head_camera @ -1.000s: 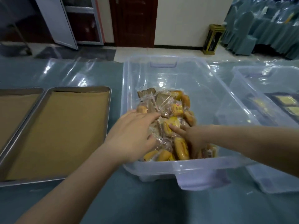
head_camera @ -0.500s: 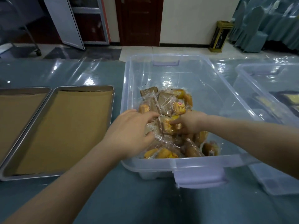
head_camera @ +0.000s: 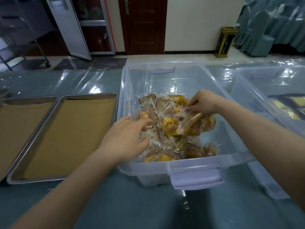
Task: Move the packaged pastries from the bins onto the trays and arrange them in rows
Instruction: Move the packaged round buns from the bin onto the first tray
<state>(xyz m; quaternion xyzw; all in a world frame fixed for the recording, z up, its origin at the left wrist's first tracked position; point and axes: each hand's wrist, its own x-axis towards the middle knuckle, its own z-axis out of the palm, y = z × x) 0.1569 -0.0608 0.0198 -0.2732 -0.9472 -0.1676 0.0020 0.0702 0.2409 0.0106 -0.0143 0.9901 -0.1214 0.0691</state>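
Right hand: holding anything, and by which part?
Yes. The right hand pinches a clear wrapped pastry pack by its top wrapper edge, lifted above the pile in the clear bin.

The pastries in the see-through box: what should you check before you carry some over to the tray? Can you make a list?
1. Right hand has a grip on a packet: ok, it pinches the wrappers of lifted pastries.
2. Left hand has a grip on a packet: cannot tell, its fingers rest on the pile.
3. Near tray has room: ok, only brown paper lining shows.
4. Lifted packets clear the bin: not ok, they hang inside it.
5. Path from bin to tray is free: ok, nothing lies between them.
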